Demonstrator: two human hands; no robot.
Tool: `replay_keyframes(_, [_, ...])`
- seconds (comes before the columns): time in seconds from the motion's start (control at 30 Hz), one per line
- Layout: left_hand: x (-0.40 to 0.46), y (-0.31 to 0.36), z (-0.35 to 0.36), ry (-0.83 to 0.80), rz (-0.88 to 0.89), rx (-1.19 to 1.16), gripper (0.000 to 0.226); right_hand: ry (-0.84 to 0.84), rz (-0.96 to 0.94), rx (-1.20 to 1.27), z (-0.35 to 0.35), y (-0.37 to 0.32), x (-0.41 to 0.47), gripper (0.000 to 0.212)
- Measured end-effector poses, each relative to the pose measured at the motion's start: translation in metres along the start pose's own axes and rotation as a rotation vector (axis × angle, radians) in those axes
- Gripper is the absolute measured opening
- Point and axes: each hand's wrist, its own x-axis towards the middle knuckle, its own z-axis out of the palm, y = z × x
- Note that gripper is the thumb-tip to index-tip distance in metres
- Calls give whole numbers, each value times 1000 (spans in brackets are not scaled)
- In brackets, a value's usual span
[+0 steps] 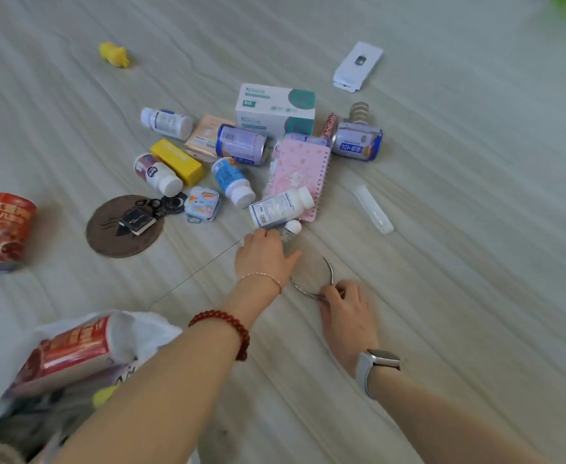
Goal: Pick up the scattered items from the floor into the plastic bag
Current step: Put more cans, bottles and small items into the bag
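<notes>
Several items lie scattered on the pale wood floor: white pill bottles, two purple cans, a pink notebook, a white box. My left hand reaches out with fingers spread, touching a small clear bottle with a white cap just below a white pill bottle. My right hand pinches a thin metal ring lying on the floor. The white plastic bag gapes at the lower left with a red package inside.
A red can stands at the left edge. A round brown coaster holds a small black keychain. A clear tube lies right of the pile, a white carton farther back, a yellow toy at the far left.
</notes>
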Motion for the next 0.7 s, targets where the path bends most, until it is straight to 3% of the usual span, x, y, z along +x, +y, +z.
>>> replay_keyframes(0.2, [15,5,17,76,-108,-22,38,-32,45,60,-11,14,-8,22])
replay_keyframes(0.43, [-30,-31,-44,129,89,3,33,-31,170,430,-20,-13,-10,18])
replay_keyframes(0.6, [-83,-85,-110,254,105,-81,45,15,28,540,-36,-76,-18,15])
replay_keyframes(0.7, [-130,-124,-122,261,32,-97,34,-2,-128,591,-49,-117,-35,13])
